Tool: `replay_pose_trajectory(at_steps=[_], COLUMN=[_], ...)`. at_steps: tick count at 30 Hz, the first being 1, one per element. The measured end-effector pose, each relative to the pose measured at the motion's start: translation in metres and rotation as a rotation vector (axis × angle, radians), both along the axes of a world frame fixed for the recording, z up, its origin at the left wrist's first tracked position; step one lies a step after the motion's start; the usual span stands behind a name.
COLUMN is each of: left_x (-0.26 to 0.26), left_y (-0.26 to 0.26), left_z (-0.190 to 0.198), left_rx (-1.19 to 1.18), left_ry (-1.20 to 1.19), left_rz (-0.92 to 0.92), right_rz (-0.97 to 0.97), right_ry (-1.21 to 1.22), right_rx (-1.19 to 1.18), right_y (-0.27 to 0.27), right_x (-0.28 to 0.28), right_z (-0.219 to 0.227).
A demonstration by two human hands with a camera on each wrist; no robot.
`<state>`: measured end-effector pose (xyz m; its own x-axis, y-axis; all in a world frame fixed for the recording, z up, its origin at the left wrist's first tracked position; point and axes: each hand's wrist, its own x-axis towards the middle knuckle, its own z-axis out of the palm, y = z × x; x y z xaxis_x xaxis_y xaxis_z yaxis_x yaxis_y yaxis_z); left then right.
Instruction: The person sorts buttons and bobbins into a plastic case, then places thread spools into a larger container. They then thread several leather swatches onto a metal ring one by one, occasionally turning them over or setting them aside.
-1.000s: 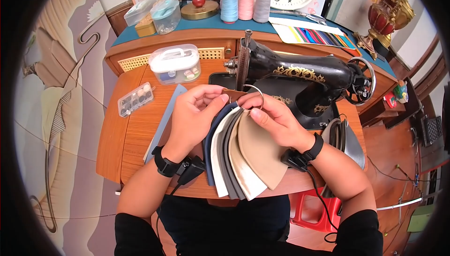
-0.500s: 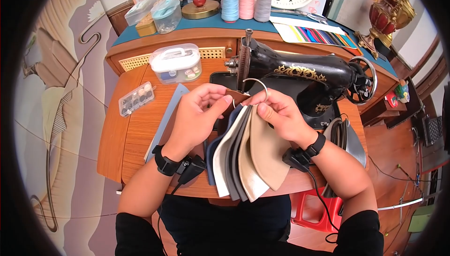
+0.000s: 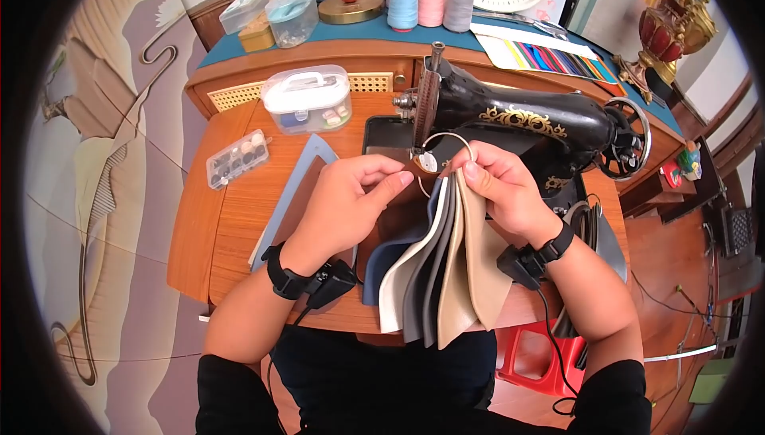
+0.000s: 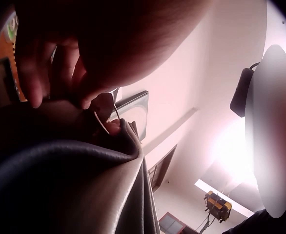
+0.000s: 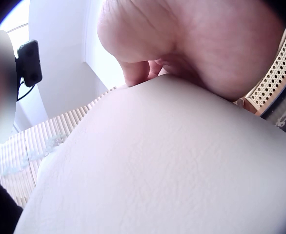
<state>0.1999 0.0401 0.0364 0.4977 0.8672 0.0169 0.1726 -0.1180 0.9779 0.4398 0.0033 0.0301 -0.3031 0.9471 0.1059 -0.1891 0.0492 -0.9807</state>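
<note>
Several leather swatches (image 3: 446, 276) in blue, white, grey and beige hang fanned from a metal ring (image 3: 472, 148). My right hand (image 3: 510, 192) pinches their top corners beside the ring, thumb over the beige one. A dark brown swatch (image 3: 401, 220) is spread apart to the left, and my left hand (image 3: 347, 200) pinches its upper edge between thumb and fingers. In the left wrist view those fingertips (image 4: 36, 100) bend over the edge of the dark swatch. The beige swatch (image 5: 172, 156) fills much of the right wrist view, under my right hand (image 5: 192, 44).
A black sewing machine (image 3: 510, 108) stands just behind my hands. On the left are a lidded clear box (image 3: 307, 100), a small button case (image 3: 239, 158) and blue-grey sheets (image 3: 307, 156). Another swatch bundle (image 3: 586, 228) lies at right. Thread cones (image 3: 431, 1) line the back shelf.
My right hand has moved right with the lighter swatches, and the ring stands more upright. The gap between my hands has widened, showing more of the brown swatch. The head view has shifted slightly.
</note>
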Motion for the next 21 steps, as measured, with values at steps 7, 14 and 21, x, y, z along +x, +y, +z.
replay_pose_trajectory(at_steps=[7, 14, 21], left_x=[0.001, 0.002, -0.004], left_y=[0.001, -0.001, 0.020], left_z=[-0.014, 0.000, -0.004], left_rx=[0.101, 0.102, -0.078], left_ry=[0.013, 0.173, 0.247], left_rz=[-0.107, -0.081, 0.006], right_rz=[-0.004, 0.058, 0.102], right_ry=[0.010, 0.035, 0.095], right_rx=[0.036, 0.050, 0.020], right_y=[0.004, 0.007, 0.002], right_x=[0.002, -0.006, 0.008], right_z=[-0.007, -0.015, -0.005])
